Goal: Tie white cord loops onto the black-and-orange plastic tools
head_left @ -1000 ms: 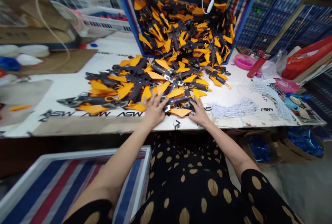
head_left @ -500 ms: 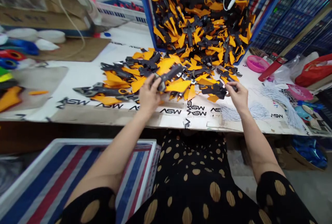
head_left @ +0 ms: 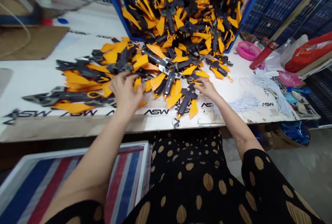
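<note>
Black plastic toy pieces with orange wing-like fins, shaped like small aircraft, lie in a loose pile (head_left: 85, 75) across the table. My left hand (head_left: 127, 91) is over the middle of the pile, fingers curved and apart. Just beyond its fingertips is one black-and-orange piece (head_left: 121, 61); whether they touch it I cannot tell. My right hand (head_left: 207, 88) has its fingers loosely apart beside the tail of another winged piece (head_left: 188, 99), which lies near the table's front edge. Nothing shows gripped in it.
A blue-rimmed crate (head_left: 115, 13) full of the same pieces tilts toward me behind the pile. White strings (head_left: 243, 103), a pink bowl (head_left: 249, 50) and a red cylinder (head_left: 264, 54) are at right. Below the table's left side stands a white-rimmed crate (head_left: 77, 152) with a striped lining.
My left hand has moved left and no longer carries a black piece. My right hand has shifted left; a winged piece now lies separately near the front edge. The view has moved too.
</note>
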`<act>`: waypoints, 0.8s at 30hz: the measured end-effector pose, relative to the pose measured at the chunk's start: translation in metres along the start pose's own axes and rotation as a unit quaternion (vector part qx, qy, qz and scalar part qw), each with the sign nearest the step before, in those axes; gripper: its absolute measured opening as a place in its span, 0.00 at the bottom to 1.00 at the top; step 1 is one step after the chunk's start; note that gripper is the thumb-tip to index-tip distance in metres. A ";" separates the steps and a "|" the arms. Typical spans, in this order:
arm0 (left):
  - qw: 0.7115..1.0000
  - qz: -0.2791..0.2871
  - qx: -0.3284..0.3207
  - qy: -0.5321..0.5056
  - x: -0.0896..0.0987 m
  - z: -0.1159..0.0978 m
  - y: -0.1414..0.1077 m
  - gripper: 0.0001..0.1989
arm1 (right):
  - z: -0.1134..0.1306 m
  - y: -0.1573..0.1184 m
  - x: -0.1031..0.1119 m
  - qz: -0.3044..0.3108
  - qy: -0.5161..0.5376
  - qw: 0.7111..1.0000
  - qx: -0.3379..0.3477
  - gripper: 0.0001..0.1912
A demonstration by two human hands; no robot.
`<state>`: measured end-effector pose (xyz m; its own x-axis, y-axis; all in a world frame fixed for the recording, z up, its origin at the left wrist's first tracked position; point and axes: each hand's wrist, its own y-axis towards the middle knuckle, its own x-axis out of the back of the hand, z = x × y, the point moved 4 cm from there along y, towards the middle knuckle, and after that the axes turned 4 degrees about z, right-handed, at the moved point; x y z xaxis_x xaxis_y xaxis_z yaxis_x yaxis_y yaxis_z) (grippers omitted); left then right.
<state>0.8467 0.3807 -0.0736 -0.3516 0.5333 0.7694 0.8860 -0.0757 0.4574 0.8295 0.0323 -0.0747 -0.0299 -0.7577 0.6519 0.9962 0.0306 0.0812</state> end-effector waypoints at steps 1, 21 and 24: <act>0.999 0.021 -0.018 -0.030 -0.006 -0.011 -0.016 0.15 | 0.001 -0.013 0.009 -0.016 -0.023 0.999 0.027 0.16; 0.987 0.051 -0.052 -0.145 -0.034 -0.114 -0.113 0.20 | -0.070 -0.178 0.019 -0.010 -0.257 0.965 -0.043 0.07; 0.976 0.129 0.025 -0.173 -0.028 -0.118 -0.134 0.21 | -0.068 -0.173 0.014 0.019 -0.302 0.952 -0.039 0.07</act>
<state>0.7021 0.2764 -0.1035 0.0000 0.7550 0.6557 0.9485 -0.2077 0.2391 0.6619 -0.0284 -0.1309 -0.0117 -0.2441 0.9697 0.9999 -0.0149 0.0083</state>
